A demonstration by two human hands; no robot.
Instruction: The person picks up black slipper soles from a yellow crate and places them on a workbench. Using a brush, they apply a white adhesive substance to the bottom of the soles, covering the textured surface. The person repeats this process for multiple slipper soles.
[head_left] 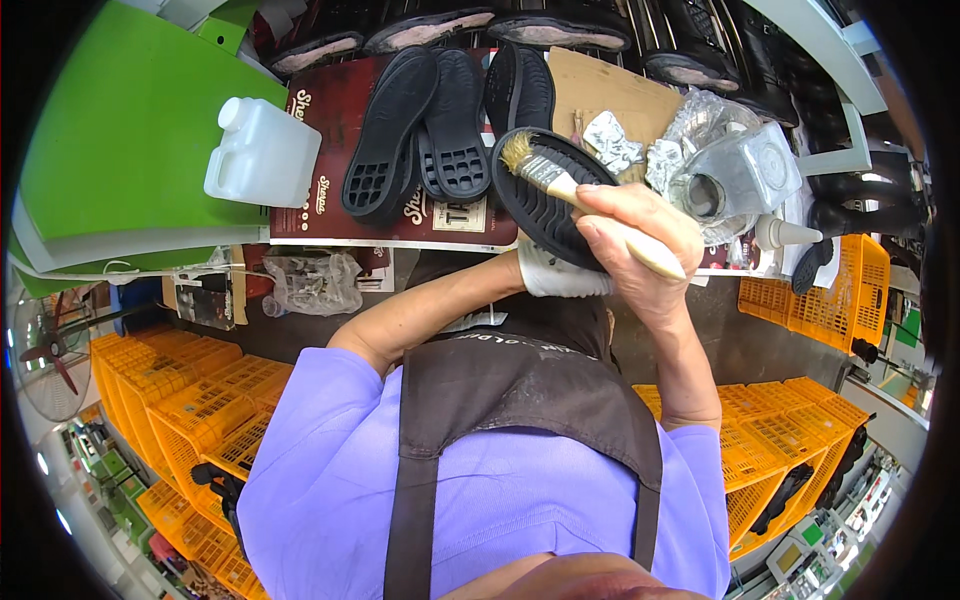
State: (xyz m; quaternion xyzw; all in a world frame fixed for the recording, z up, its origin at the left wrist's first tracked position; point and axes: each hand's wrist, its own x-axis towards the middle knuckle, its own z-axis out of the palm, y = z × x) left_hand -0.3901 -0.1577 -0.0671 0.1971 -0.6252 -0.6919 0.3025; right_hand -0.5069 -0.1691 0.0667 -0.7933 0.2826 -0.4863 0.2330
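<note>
A paintbrush (600,215) with a pale handle and tan bristles is gripped in my right hand (650,240), fingers wrapped round it. Its bristles rest at the toe-side or heel-side end of a black shoe sole (540,225); which end I cannot tell. Beneath that sole is my left hand (562,277) in a white glove, holding it up, its fingers hidden behind the sole. More black soles (455,120) lie on the dark red printed cardboard (330,110) just to the left. One further pair (520,85) is behind the held sole.
A white plastic jug (265,150) stands at the left by a green panel (120,120). To the right are a cut clear plastic container (750,170), crumpled wrap and a white nozzle bottle (785,233). Black shoes (560,32) line the rack behind. Orange crates (200,400) flank me.
</note>
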